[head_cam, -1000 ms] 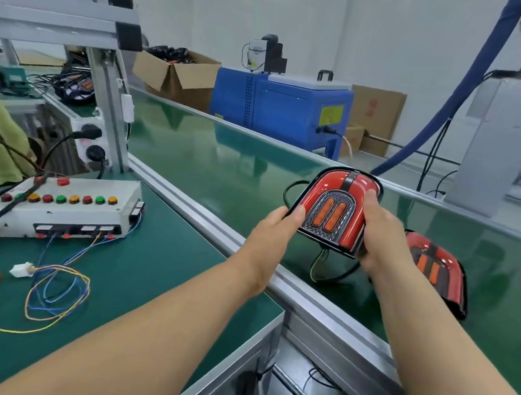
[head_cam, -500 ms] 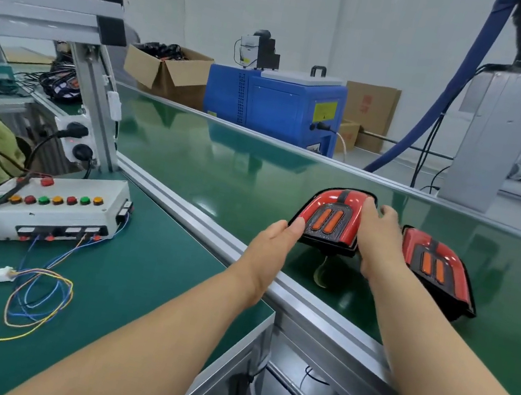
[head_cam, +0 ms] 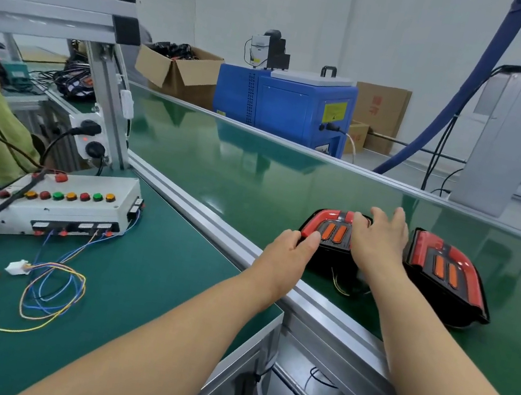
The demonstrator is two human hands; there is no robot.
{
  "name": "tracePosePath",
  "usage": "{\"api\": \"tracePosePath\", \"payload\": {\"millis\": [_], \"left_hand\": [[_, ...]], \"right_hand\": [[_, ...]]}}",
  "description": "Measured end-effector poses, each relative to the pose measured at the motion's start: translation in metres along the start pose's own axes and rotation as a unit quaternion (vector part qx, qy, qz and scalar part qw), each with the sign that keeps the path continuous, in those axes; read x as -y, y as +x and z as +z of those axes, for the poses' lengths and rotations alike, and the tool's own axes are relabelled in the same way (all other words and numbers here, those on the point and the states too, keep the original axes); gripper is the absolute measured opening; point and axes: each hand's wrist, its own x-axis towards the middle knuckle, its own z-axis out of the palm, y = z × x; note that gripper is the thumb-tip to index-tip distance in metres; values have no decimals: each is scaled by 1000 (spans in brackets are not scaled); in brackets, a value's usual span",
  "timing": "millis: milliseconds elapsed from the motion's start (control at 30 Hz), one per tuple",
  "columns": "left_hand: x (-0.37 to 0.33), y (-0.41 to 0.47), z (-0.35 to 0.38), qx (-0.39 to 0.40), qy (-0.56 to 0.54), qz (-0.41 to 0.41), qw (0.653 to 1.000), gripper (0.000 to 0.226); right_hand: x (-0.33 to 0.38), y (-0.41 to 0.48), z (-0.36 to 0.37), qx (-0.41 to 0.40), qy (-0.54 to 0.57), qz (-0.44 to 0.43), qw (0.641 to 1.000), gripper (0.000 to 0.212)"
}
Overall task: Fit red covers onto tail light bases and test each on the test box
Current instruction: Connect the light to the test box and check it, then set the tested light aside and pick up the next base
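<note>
Now, hands: left hand (head_cam: 296,243) pinches tail light (head_cam: 333,232); right hand (head_cam: 378,242) lies flat atop it.
Risk: dangling wires (head_cam: 339,282) could snag on rail (head_cam: 212,225).

We have both hands on a light (head_cam: 332,236) lying on the belt (head_cam: 255,179) — left hand (head_cam: 291,251) pinching its near rim, right hand (head_cam: 380,242) spread over its top. Just beside it lies a second light (head_cam: 444,271).

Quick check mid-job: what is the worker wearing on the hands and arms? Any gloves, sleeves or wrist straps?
Nothing worn shows. The left hand and right hand are bare, without gloves. The left forearm and right forearm are uncovered down to the picture's bottom edge: no sleeves, watch, wrist strap or cable.
</note>
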Motion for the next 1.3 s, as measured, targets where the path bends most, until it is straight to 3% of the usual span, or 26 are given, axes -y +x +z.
{"api": "tracePosePath", "payload": {"millis": [200, 333, 500, 800, 1300], "left_hand": [[-5, -11, -11, -13, 17, 29, 999, 45], [-5, -19, -26, -33, -10, 25, 999, 22], [2, -33, -53, -103, -33, 2, 994, 31], [32, -83, -134, -260, -33, -15, 965, 30], [50, -184, -245, -418, -39, -38, 907, 31]], "right_hand": [[12, -8, -5, -17, -42, -40, 998, 53], [29, -13, -10, -42, -32, -81, 995, 53], [63, -29, -8, -43, -1, -149, 988, 51], [145, -96, 46, 78, 65, -302, 948, 42], [244, -213, 128, 193, 113, -424, 878, 38]]}}
